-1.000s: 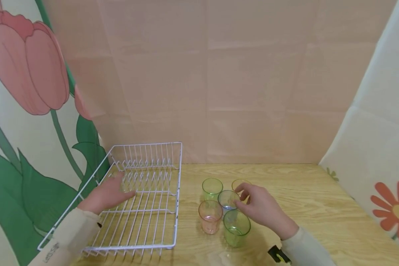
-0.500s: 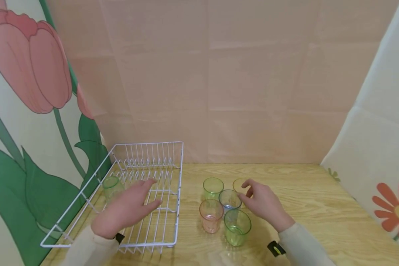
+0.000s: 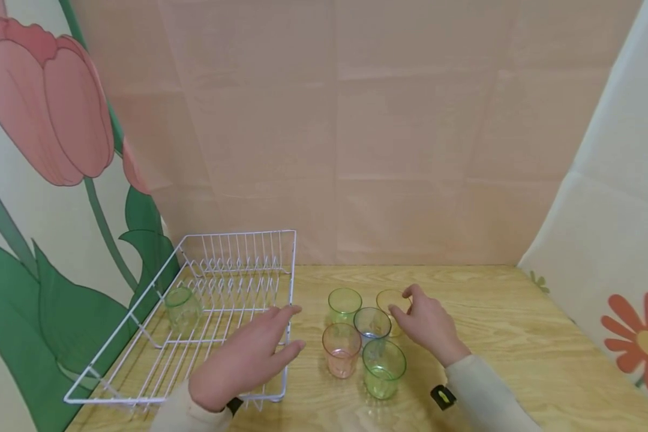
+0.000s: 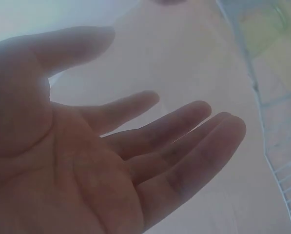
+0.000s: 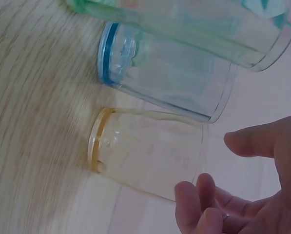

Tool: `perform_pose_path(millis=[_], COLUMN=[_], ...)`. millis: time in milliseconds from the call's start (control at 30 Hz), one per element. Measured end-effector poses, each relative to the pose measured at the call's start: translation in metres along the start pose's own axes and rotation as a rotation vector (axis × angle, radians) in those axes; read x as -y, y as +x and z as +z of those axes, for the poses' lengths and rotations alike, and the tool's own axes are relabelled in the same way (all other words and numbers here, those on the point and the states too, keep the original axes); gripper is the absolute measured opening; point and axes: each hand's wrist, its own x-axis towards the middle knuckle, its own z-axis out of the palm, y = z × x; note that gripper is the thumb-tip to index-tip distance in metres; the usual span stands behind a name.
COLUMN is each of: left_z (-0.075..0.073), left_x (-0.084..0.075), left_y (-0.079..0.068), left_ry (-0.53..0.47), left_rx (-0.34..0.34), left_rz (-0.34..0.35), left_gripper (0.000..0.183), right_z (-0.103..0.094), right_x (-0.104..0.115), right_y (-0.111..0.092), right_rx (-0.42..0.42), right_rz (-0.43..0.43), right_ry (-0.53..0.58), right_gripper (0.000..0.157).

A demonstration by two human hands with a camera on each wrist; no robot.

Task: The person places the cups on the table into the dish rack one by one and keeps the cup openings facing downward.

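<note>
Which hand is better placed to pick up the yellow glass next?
Right, probably. The right hand is loosely curved close to the yellow glass, though contact is unclear. The left hand is empty but farther off, near the wire rack.

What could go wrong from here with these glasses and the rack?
The right hand is near the rim of the yellow-rimmed glass, which stands close to the blue-rimmed glass; a nudge might knock them together.

The left hand is near the right side of the wire rack; bumping it could tip the green glass inside.
</note>
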Motion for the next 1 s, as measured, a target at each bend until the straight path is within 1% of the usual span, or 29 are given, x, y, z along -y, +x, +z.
perform_pose_path(millis=[200, 367, 500, 600, 733, 867, 1000], left_z=[0.005, 0.010, 0.016, 0.017, 0.016, 0.014, 0.014], left_x=[-0.006, -0.011, -0.015, -0.017, -0.017, -0.017, -0.017], left_y=[0.003, 0.005, 0.007, 0.008, 0.011, 0.014, 0.015], left_ry=[-0.003, 0.001, 0.014, 0.023, 0.027, 0.024, 0.006], left_rx=[-0.025, -0.019, -0.028, -0.047, -0.061, -0.079, -0.088], left_rz=[0.047, 0.038, 0.061, 0.080, 0.075, 0.056, 0.039], left_gripper=[0.060, 0.060, 0.060, 0.059, 0.059, 0.058, 0.059], right_z=[0.002, 0.002, 0.003, 0.005, 0.007, 0.006, 0.004], right_x=[-0.009, -0.016, -0.020, -0.024, -0.030, -0.032, -0.031], right_y=[0.003, 0.005, 0.008, 0.011, 0.014, 0.016, 0.016], right_rx=[0.028, 0.056, 0.087, 0.127, 0.160, 0.160, 0.160], right_rz=[0.048, 0.064, 0.060, 0.078, 0.115, 0.131, 0.151], right_ry=[-0.032, -0.037, 0.020, 0.118, 0.226, 0.252, 0.238], right_gripper=[0.056, 0.059, 0.060, 0.059, 0.056, 0.051, 0.050])
